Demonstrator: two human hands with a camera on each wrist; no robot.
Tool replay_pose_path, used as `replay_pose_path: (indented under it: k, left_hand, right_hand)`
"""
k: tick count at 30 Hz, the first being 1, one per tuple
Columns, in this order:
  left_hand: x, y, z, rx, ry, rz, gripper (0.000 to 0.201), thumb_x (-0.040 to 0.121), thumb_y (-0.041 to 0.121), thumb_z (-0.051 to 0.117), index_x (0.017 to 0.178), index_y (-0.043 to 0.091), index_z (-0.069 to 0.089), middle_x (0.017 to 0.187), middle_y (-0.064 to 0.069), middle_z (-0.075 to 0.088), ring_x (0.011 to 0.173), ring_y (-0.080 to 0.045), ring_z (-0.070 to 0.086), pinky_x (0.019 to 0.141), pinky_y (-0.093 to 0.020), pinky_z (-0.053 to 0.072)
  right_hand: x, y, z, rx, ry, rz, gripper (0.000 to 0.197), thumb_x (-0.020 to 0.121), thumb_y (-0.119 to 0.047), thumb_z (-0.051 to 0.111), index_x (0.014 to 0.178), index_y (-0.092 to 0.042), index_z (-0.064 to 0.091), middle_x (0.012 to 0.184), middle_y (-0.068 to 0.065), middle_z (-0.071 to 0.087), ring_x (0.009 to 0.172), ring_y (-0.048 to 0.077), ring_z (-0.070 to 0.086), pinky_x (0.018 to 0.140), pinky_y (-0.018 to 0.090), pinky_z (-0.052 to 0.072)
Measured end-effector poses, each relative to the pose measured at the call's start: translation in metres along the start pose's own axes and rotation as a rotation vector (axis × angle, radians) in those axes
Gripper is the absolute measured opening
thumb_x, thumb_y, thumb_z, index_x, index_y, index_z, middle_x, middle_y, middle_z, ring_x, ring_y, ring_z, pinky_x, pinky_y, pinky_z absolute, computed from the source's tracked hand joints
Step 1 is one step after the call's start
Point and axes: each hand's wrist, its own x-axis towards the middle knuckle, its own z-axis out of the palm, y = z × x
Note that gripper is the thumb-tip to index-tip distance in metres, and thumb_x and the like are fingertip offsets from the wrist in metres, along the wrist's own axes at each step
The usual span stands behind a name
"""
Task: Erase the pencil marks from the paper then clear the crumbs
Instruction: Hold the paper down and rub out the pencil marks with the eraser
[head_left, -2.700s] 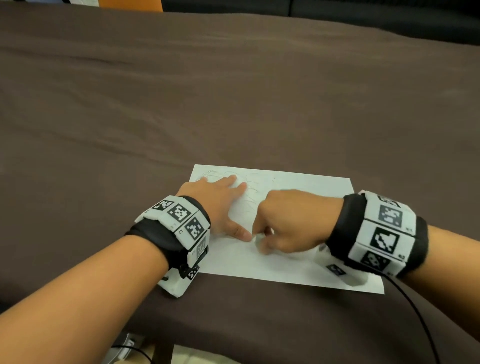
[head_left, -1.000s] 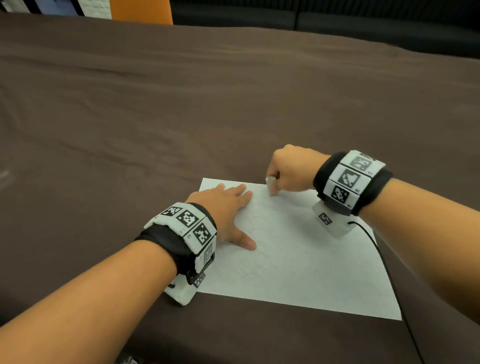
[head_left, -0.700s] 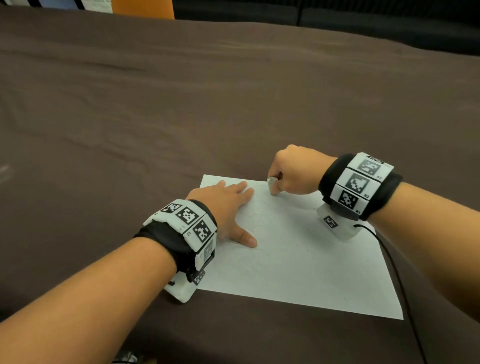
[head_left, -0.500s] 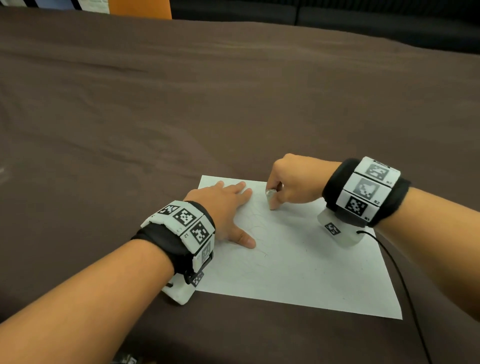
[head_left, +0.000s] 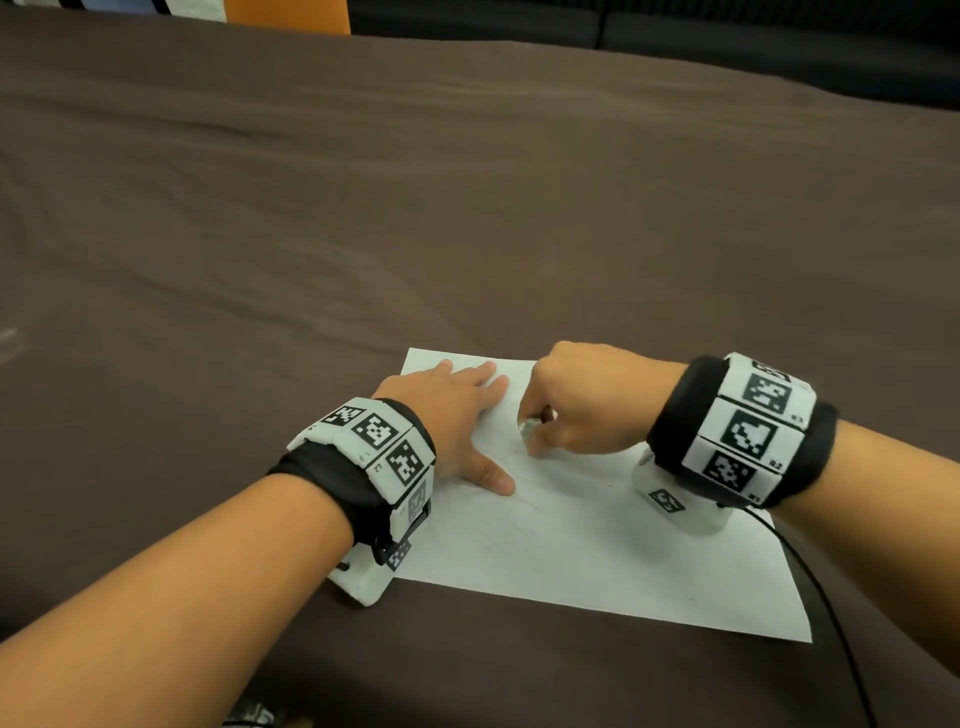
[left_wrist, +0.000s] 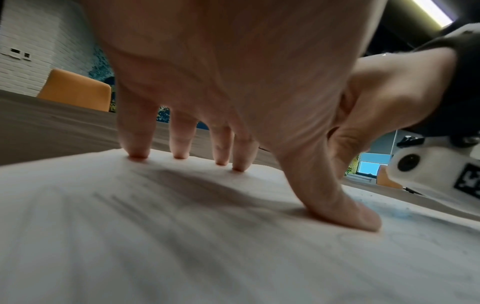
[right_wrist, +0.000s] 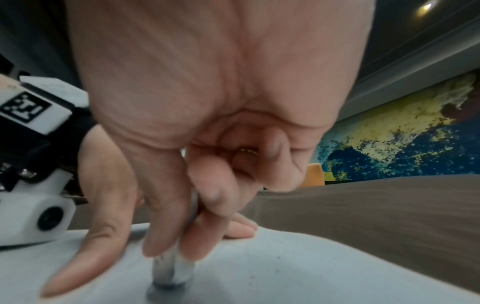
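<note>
A white sheet of paper with faint pencil marks lies on the brown tablecloth near the front edge. My left hand lies flat on the paper's left part, fingers spread and pressing down. My right hand pinches a small grey-white eraser between thumb and fingers, its tip pressed on the paper near the middle of the upper half. In the right wrist view the eraser stands upright on the sheet, held by the fingertips. Tiny dark crumbs dot the paper near it.
The brown tablecloth spreads wide beyond the paper. An orange chair back stands at the table's far edge. A black cable runs from my right wrist over the paper's right corner.
My right hand with the eraser has slid from the paper's top edge down and left toward the middle, closer to my left thumb. The left hand has stayed flat on the sheet.
</note>
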Motion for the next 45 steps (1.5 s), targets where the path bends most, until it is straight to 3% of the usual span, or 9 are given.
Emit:
replay_pose_path:
  k: [3,8,13,19,27,31,36,41,45]
  left_hand:
    - [-0.001,0.001,-0.001,0.005,-0.003,0.000,0.115,0.069,0.082,0.061,0.156,0.038,0.000,0.162,0.022,-0.007,0.152,-0.019,0.002,0.115,-0.047,0.026]
    - [-0.002,0.001,-0.003,0.004,-0.021,-0.007,0.115,0.070,0.081,0.061,0.156,0.037,-0.002,0.162,0.021,-0.009,0.152,-0.018,0.000,0.116,-0.049,0.025]
    - [-0.003,0.001,-0.001,-0.009,-0.009,-0.007,0.114,0.070,0.081,0.061,0.156,0.038,0.000,0.162,0.022,-0.007,0.152,-0.018,0.001,0.115,-0.048,0.026]
    - [-0.001,0.001,-0.001,-0.010,-0.008,-0.002,0.115,0.070,0.080,0.062,0.156,0.038,-0.002,0.162,0.022,-0.008,0.152,-0.017,0.000,0.116,-0.046,0.023]
    - [-0.003,0.003,-0.003,0.007,-0.019,-0.006,0.114,0.070,0.080,0.061,0.156,0.037,0.000,0.163,0.021,-0.007,0.152,-0.018,0.001,0.114,-0.050,0.027]
    - [-0.003,0.003,-0.002,0.007,-0.018,-0.009,0.114,0.070,0.081,0.060,0.156,0.037,0.000,0.163,0.021,-0.007,0.152,-0.018,0.001,0.114,-0.049,0.027]
    - [-0.001,0.001,-0.001,0.006,-0.016,-0.003,0.116,0.070,0.081,0.061,0.156,0.037,-0.002,0.163,0.020,-0.008,0.152,-0.018,0.000,0.116,-0.048,0.024]
    - [-0.001,0.001,-0.002,0.008,-0.020,-0.003,0.114,0.070,0.081,0.060,0.156,0.038,0.000,0.163,0.021,-0.008,0.152,-0.019,0.001,0.115,-0.050,0.026]
    - [-0.003,0.002,-0.002,0.010,-0.024,-0.008,0.113,0.070,0.081,0.060,0.156,0.038,0.000,0.162,0.021,-0.007,0.152,-0.018,0.001,0.115,-0.050,0.027]
  right_hand:
    - [0.006,0.007,-0.010,0.013,0.004,0.048,0.013,0.087,-0.033,0.069,0.089,-0.025,0.079,0.085,-0.004,0.073,0.081,0.024,0.065,0.072,0.039,0.058]
    - [0.031,0.036,-0.030,0.088,0.154,0.249,0.015,0.087,-0.027,0.067,0.087,-0.022,0.081,0.084,-0.004,0.073,0.084,0.029,0.068,0.075,0.041,0.061]
    - [0.019,0.016,-0.015,0.029,0.102,0.127,0.020,0.087,-0.025,0.061,0.083,-0.011,0.075,0.080,0.008,0.072,0.079,0.033,0.066,0.068,0.043,0.057]
    - [-0.012,-0.009,0.003,0.019,-0.095,-0.046,0.020,0.089,-0.037,0.064,0.093,-0.022,0.077,0.086,-0.003,0.074,0.082,0.023,0.065,0.073,0.040,0.058]
    - [0.022,0.029,-0.025,0.070,0.120,0.213,0.015,0.090,-0.026,0.066,0.091,-0.025,0.081,0.083,-0.008,0.071,0.088,0.026,0.068,0.073,0.036,0.057]
    - [0.011,0.015,-0.008,0.038,0.098,0.088,0.022,0.086,-0.029,0.059,0.083,-0.014,0.075,0.078,0.004,0.072,0.076,0.030,0.067,0.068,0.042,0.059]
    - [-0.013,-0.006,0.002,0.067,-0.095,-0.037,0.019,0.089,-0.038,0.068,0.098,-0.025,0.079,0.092,-0.007,0.075,0.086,0.018,0.065,0.077,0.037,0.057]
    - [0.014,0.022,-0.020,0.101,0.062,0.131,0.008,0.087,-0.032,0.073,0.089,-0.027,0.080,0.079,-0.012,0.069,0.087,0.023,0.067,0.077,0.040,0.059]
    - [0.027,0.036,-0.026,0.144,0.132,0.202,0.017,0.089,-0.022,0.066,0.081,-0.026,0.081,0.075,-0.013,0.068,0.084,0.025,0.068,0.074,0.040,0.061]
